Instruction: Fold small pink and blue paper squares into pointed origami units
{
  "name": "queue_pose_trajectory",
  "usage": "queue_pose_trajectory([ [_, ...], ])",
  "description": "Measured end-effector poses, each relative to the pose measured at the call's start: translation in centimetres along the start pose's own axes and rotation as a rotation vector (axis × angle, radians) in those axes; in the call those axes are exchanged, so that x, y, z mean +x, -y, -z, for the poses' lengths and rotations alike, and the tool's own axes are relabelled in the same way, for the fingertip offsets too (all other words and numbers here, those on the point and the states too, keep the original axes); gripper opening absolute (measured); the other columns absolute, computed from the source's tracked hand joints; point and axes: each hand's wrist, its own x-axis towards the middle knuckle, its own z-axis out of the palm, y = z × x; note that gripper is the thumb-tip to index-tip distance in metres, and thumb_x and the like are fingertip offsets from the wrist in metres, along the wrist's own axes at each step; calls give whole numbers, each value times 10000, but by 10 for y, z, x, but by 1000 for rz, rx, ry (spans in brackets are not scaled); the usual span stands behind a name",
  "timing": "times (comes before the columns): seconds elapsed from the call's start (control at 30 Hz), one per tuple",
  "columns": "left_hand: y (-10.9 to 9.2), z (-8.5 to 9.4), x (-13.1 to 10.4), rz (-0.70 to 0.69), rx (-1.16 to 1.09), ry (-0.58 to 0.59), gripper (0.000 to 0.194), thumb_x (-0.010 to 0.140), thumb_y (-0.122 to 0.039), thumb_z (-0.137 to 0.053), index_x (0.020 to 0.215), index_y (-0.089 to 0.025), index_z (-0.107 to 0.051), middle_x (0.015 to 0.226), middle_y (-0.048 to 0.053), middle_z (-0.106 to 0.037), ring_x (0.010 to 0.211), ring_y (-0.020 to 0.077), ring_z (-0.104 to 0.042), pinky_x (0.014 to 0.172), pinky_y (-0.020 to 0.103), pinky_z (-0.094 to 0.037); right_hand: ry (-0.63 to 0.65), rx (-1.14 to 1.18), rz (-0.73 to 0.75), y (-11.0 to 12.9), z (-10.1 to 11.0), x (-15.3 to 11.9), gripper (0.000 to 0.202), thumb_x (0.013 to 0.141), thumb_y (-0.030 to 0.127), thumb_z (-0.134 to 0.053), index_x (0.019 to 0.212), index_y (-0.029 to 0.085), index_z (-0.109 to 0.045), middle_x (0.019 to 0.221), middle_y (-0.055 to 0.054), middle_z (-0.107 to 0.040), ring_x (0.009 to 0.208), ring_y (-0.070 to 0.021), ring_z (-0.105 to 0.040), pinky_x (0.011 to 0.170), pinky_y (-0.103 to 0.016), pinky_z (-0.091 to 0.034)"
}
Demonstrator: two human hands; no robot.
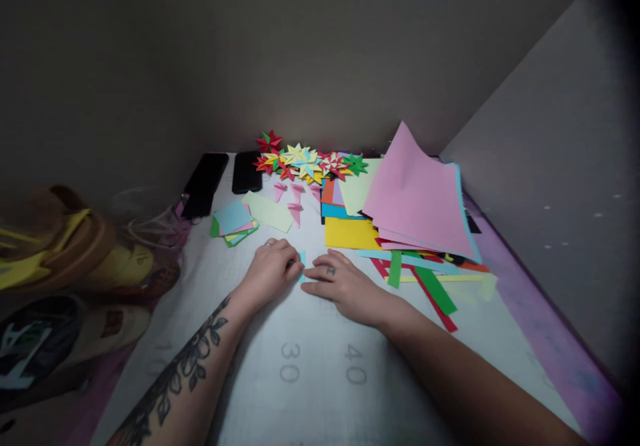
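A small piece of light blue paper lies on the white mat between my two hands, mostly hidden by fingers. My left hand is closed, its thumb and curled fingers pressed on the paper's left side. My right hand lies with fingers stretched out, the tips at the paper's right edge. Just beyond are several small folded pink paper pieces. Left of them rests a pale green paper strip beside a small stack of coloured paper rectangles.
Folded paper stars are heaped along the back wall. Two dark phones lie at back left. Large pink sheets cover coloured paper at right, with loose cut strips in front. Bags and containers crowd the left edge.
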Motion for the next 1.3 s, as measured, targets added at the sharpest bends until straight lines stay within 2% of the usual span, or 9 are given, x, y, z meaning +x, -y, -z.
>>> queue_pose_trajectory([
  [0.23,-2,-4,-3,54,5,-37,102,823,-262,-543,768,-192,-594,827,47,-592,833,214,-504,738,319,-382,15,-15,-11,3,5,1,390,882,66,-461,1162,300,-601,1183,-9,-622,1158,-220,-413,1055,-492,-223],
  [0.33,0,-6,-5,145,40,-93,78,808,-271,-574,817,-194,-564,888,55,-582,881,239,-496,746,338,-385,22,-18,-13,4,6,0,399,881,62,-459,1167,304,-596,1202,-10,-614,1168,-217,-408,1053,-488,-229],
  [0.47,8,-6,-6,277,129,-151,143,809,-317,-593,870,-191,-560,948,78,-564,930,268,-493,752,354,-398,21,-14,-17,4,4,-1,382,890,76,-456,1169,297,-594,1230,-8,-601,1185,-222,-401,1064,-492,-212],
  [0.7,13,-1,-7,408,237,-271,188,807,-326,-592,935,-188,-581,954,93,-543,927,280,-516,770,374,-420,38,-10,-23,5,6,1,392,877,61,-468,1163,298,-594,1228,-12,-601,1218,-237,-386,1054,-498,-235],
  [0.77,12,1,-10,401,184,-329,171,823,-297,-560,948,-182,-584,959,99,-544,939,277,-518,790,381,-422,44,-18,-21,6,9,2,390,872,61,-479,1161,296,-595,1222,-17,-604,1221,-237,-386,1048,-498,-247],
  [0.87,10,3,-17,290,37,-391,147,860,-255,-485,932,-181,-590,945,90,-549,939,250,-522,816,374,-422,60,-22,-25,8,10,3,382,876,75,-483,1162,301,-594,1220,-20,-605,1228,-241,-385,1045,-504,-254],
  [1.0,5,-1,-21,164,-140,-277,123,809,-289,-571,883,-198,-610,878,49,-559,868,217,-529,778,344,-431,67,-14,-48,8,10,3,371,883,103,-488,1164,318,-598,1235,-22,-598,1244,-245,-379,1040,-517,-258],
  [1.07,3,-4,-21,162,-140,-222,135,772,-295,-615,868,-200,-620,874,45,-564,871,223,-524,774,349,-426,72,-11,-61,9,9,2,381,877,100,-493,1170,321,-596,1245,-26,-593,1252,-249,-375,1036,-523,-261],
  [1.3,6,-3,-16,150,-117,-154,160,778,-273,-604,920,-221,-657,905,50,-574,892,229,-511,800,357,-412,46,12,-39,7,7,-2,369,868,87,-496,1119,325,-627,1244,-13,-601,1247,-254,-388,1032,-535,-256],
])
